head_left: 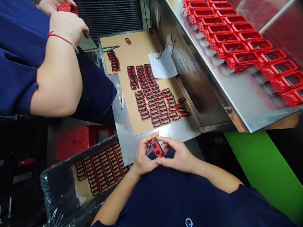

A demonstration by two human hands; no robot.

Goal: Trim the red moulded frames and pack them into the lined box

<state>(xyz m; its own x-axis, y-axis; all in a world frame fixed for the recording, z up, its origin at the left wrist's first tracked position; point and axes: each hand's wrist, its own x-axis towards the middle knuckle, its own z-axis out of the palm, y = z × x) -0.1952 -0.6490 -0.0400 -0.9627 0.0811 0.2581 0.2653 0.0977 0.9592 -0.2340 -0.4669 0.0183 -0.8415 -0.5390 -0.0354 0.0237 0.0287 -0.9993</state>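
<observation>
My left hand (144, 154) and my right hand (178, 154) together hold a red and black plastic frame part (157, 147) at chest height, just off the near edge of a steel sheet (125, 138). Its ends sit between my fingertips, and my fingers partly cover it. Beyond my hands, a cardboard sheet (134, 47) on the steel carries several rows of small black frames with red edges (151, 104). Neither hand touches them.
A co-worker's arm and hands (67, 28) work at the left, holding a red piece. Green-handled pliers (110, 48), tweezers (120, 100) and a written paper (163, 64) lie nearby. A plastic-lined box of frames (101, 167) sits lower left; a steel rack of red parts (241, 50) stands right.
</observation>
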